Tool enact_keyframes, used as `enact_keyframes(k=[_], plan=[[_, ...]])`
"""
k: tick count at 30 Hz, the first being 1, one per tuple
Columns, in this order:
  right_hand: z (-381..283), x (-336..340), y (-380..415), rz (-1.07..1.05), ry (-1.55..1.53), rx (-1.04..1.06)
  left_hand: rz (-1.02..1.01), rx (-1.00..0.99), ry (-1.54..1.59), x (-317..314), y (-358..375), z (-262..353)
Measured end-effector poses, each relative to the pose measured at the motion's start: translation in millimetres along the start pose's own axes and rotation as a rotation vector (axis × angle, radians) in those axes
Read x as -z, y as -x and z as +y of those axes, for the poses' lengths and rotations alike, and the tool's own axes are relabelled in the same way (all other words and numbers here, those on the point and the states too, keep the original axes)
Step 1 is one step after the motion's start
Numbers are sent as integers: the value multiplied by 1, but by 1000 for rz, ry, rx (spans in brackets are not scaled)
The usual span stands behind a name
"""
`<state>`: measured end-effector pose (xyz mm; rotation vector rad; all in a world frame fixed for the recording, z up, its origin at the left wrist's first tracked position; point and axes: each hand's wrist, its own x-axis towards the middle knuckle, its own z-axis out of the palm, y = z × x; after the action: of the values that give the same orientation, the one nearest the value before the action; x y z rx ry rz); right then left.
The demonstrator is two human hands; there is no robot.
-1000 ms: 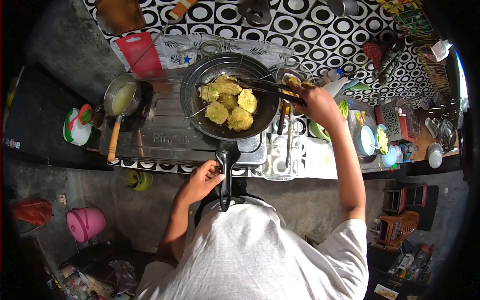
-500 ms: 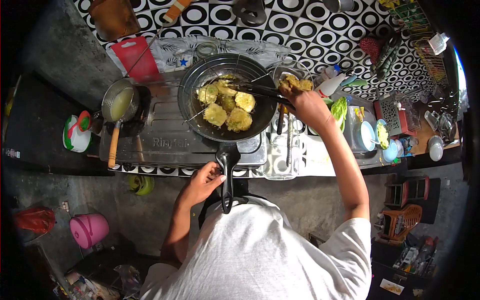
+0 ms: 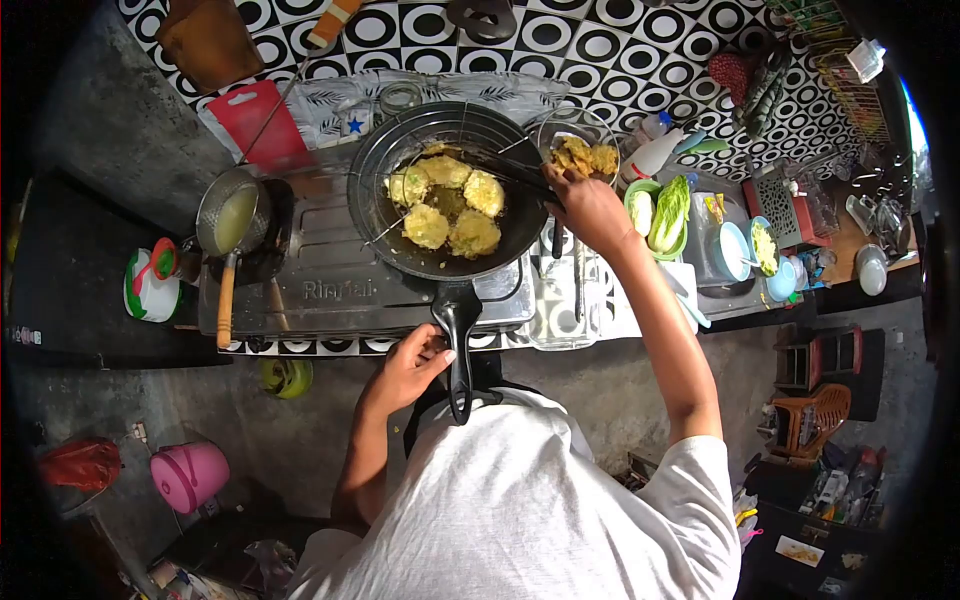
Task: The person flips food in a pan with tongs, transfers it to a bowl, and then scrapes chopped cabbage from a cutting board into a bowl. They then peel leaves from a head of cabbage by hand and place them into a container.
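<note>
A black frying pan [image 3: 395, 245] stands on the stove, with several pale golden fritters [image 3: 426, 228] in oil. A thin wire rack [image 3: 372, 240] spans its rim. My left hand [image 3: 408, 372] is closed at the left edge of the pan's black handle [image 3: 458, 345], thumb against it and fingers curled; their tips are partly hidden. My right hand [image 3: 592, 212] grips black tongs [image 3: 525, 178], whose tips reach over the pan among the upper fritters. Just beyond this hand sits a glass bowl [image 3: 612, 122] of browned fritters [image 3: 580, 155].
Left on the steel stove [image 3: 310, 240] is a small saucepan [image 3: 235, 215] with a wooden handle. A clear tray [image 3: 565, 335] lies right of the pan. Further right stand a green bowl of leafy vegetables [image 3: 668, 215] and light blue bowls [image 3: 733, 250]. A red cutting board [image 3: 262, 125] leans behind.
My right hand with the tongs has shifted slightly up and left, and the tong tips have moved toward the upper fritters. My left hand stays at the handle. The view has shifted a little.
</note>
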<state>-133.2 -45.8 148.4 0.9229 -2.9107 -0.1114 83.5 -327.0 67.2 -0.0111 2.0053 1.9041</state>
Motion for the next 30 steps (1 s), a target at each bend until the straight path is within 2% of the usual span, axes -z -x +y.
enact_keyframes(k=[9, 14, 22, 25, 30], plan=[[-18, -13, 3, 49, -100, -100, -31, -12, -5, 0, -1, -2], [-22, -19, 5, 47, -124, -81, -78, 62, 5, 4, 0, -1], [-21, -23, 6, 74, -167, -74, -66, 69, 0, 7, 2, -2], [-20, -20, 8, 24, -261, -123, -61, 72, -3, 8, 3, -2], [-10, -26, 13, 92, -428, -121, -60, 78, 1, 7, 3, -1]])
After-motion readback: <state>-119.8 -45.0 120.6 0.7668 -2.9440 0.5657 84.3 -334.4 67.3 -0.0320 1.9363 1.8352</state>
